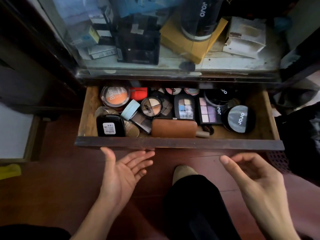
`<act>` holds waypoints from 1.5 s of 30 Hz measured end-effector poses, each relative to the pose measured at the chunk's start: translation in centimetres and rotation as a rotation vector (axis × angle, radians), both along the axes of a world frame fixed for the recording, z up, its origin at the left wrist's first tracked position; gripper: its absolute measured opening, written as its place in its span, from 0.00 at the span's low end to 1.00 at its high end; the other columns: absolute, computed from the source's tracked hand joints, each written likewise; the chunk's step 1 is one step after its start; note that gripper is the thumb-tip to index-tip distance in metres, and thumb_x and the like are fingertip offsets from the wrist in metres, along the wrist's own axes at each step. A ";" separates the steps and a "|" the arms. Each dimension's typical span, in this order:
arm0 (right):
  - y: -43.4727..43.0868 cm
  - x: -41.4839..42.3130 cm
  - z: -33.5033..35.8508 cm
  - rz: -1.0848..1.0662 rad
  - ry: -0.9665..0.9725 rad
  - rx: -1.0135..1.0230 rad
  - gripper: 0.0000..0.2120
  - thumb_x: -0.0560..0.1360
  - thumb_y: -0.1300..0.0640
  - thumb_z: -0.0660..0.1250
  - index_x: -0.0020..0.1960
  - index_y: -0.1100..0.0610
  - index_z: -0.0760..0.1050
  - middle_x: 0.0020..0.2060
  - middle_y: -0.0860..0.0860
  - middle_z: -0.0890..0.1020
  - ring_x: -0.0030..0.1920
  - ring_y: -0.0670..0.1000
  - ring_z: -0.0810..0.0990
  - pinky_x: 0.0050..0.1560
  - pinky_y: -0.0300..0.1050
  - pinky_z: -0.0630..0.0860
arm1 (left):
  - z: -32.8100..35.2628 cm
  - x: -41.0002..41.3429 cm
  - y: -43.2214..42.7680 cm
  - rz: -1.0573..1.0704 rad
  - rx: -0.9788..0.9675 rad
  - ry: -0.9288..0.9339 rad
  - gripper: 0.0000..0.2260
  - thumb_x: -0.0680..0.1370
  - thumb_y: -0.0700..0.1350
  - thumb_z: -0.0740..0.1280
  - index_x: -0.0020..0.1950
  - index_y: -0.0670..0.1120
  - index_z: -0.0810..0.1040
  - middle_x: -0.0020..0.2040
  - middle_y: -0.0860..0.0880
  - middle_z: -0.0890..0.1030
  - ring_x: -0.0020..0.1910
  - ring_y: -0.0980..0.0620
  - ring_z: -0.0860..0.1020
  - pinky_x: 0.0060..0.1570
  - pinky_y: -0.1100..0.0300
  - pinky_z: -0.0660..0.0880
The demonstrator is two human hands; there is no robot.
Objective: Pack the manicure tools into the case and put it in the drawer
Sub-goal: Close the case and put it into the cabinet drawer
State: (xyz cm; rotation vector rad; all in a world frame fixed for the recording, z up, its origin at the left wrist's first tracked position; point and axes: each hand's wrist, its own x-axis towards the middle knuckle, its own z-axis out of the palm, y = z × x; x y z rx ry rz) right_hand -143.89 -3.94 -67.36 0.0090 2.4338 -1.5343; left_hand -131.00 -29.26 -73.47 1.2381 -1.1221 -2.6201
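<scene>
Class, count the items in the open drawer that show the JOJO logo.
5: the round eyeshadow quad, the blue palette, the purple palette, the black jar behind it, the mirrored compact at far right. Others may be hidden.

A home dressing corner: an open wooden drawer (178,143) crammed with makeup compacts (151,106).

Brown case (174,128) shut, lying flat at front-centre of open wooden drawer (178,143), w/ makeup.
</scene>
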 end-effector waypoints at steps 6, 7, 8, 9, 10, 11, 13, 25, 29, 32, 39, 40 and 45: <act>0.3 -0.6 -2.9 -0.233 -0.007 -0.067 0.30 0.59 0.28 0.83 0.44 0.52 0.81 0.42 0.49 0.89 0.43 0.45 0.88 0.46 0.34 0.82 | 0.6 -0.4 0.2 0.042 0.024 0.008 0.52 0.46 0.82 0.70 0.50 0.40 0.80 0.56 0.38 0.86 0.49 0.46 0.87 0.41 0.60 0.84; 0.3 -0.5 -3.2 -0.250 -0.005 -0.072 0.31 0.58 0.28 0.83 0.44 0.52 0.80 0.42 0.49 0.89 0.43 0.46 0.88 0.46 0.34 0.82 | 0.7 -0.5 0.3 0.045 0.031 0.013 0.52 0.45 0.82 0.71 0.50 0.40 0.80 0.56 0.38 0.86 0.49 0.46 0.87 0.41 0.60 0.84; 0.3 -0.5 -3.5 -0.263 -0.003 -0.078 0.32 0.58 0.28 0.83 0.44 0.52 0.80 0.42 0.50 0.89 0.43 0.46 0.88 0.45 0.33 0.82 | 0.6 -0.5 0.3 0.052 0.038 0.017 0.52 0.45 0.81 0.72 0.49 0.40 0.80 0.56 0.38 0.86 0.50 0.45 0.87 0.42 0.60 0.84; 0.3 -0.5 -3.6 -0.272 -0.001 -0.086 0.32 0.58 0.28 0.83 0.44 0.52 0.80 0.41 0.50 0.89 0.42 0.46 0.88 0.45 0.32 0.81 | 0.6 -0.5 0.3 0.062 0.043 0.021 0.51 0.45 0.81 0.72 0.49 0.40 0.80 0.56 0.37 0.86 0.50 0.45 0.87 0.42 0.59 0.85; 0.2 -0.5 -3.7 -0.280 0.000 -0.090 0.32 0.58 0.28 0.83 0.43 0.52 0.80 0.41 0.50 0.89 0.42 0.45 0.88 0.44 0.31 0.81 | 0.5 -0.6 0.3 0.075 0.049 0.025 0.50 0.45 0.81 0.72 0.48 0.41 0.80 0.56 0.37 0.86 0.50 0.45 0.87 0.42 0.59 0.85; 0.1 -0.5 -3.7 -0.284 0.001 -0.094 0.32 0.57 0.28 0.83 0.43 0.52 0.80 0.41 0.51 0.89 0.42 0.45 0.88 0.45 0.31 0.81 | 0.4 -0.7 0.3 0.089 0.055 0.027 0.49 0.45 0.81 0.72 0.47 0.41 0.80 0.56 0.38 0.86 0.50 0.45 0.87 0.43 0.58 0.84; -0.3 -0.7 -3.8 -0.284 -0.001 -0.119 0.31 0.58 0.28 0.83 0.43 0.52 0.80 0.42 0.50 0.90 0.43 0.45 0.89 0.46 0.32 0.82 | 0.3 -1.0 0.2 0.109 0.053 0.023 0.48 0.45 0.81 0.72 0.45 0.43 0.81 0.56 0.38 0.86 0.51 0.45 0.87 0.47 0.55 0.82; -3.4 -4.8 -3.0 -0.276 0.070 -0.110 0.26 0.60 0.27 0.80 0.41 0.46 0.80 0.40 0.41 0.88 0.39 0.36 0.85 0.40 0.23 0.75 | 0.5 -5.0 -1.6 0.163 0.041 0.019 0.42 0.61 0.80 0.58 0.48 0.43 0.79 0.55 0.39 0.87 0.54 0.45 0.87 0.55 0.51 0.76; -4.4 -6.2 -3.0 -0.268 0.082 -0.120 0.22 0.61 0.29 0.80 0.39 0.45 0.80 0.37 0.39 0.87 0.37 0.34 0.84 0.39 0.22 0.74 | 0.5 -6.4 -2.3 0.167 0.028 0.010 0.42 0.62 0.80 0.58 0.51 0.42 0.79 0.56 0.39 0.87 0.55 0.45 0.87 0.55 0.52 0.76; -5.0 -7.4 -3.2 -0.263 0.092 -0.128 0.23 0.61 0.31 0.81 0.40 0.47 0.80 0.36 0.40 0.87 0.35 0.35 0.83 0.37 0.24 0.74 | 0.5 -7.5 -3.0 0.171 0.025 0.013 0.43 0.61 0.80 0.59 0.52 0.42 0.78 0.57 0.39 0.86 0.56 0.45 0.87 0.56 0.52 0.77; -6.7 -10.4 -3.3 -0.234 0.117 -0.122 0.22 0.63 0.35 0.82 0.39 0.51 0.78 0.32 0.40 0.85 0.31 0.35 0.80 0.34 0.24 0.72 | 0.6 -10.4 -4.5 0.170 0.009 0.031 0.44 0.60 0.81 0.61 0.52 0.43 0.79 0.57 0.41 0.87 0.51 0.48 0.87 0.53 0.54 0.76; -6.9 -10.7 -3.3 -0.230 0.122 -0.109 0.23 0.63 0.35 0.82 0.39 0.51 0.78 0.31 0.40 0.84 0.30 0.36 0.79 0.34 0.25 0.72 | 0.6 -10.8 -4.7 0.169 0.004 0.029 0.44 0.60 0.81 0.61 0.53 0.43 0.79 0.57 0.40 0.87 0.51 0.47 0.87 0.53 0.54 0.76; -7.0 -11.7 -3.3 -0.225 0.112 -0.085 0.21 0.65 0.35 0.83 0.40 0.49 0.79 0.34 0.42 0.86 0.33 0.39 0.82 0.42 0.41 0.78 | 0.6 -11.9 -5.2 0.180 -0.008 0.028 0.45 0.58 0.81 0.61 0.52 0.43 0.78 0.55 0.40 0.87 0.49 0.48 0.87 0.51 0.55 0.76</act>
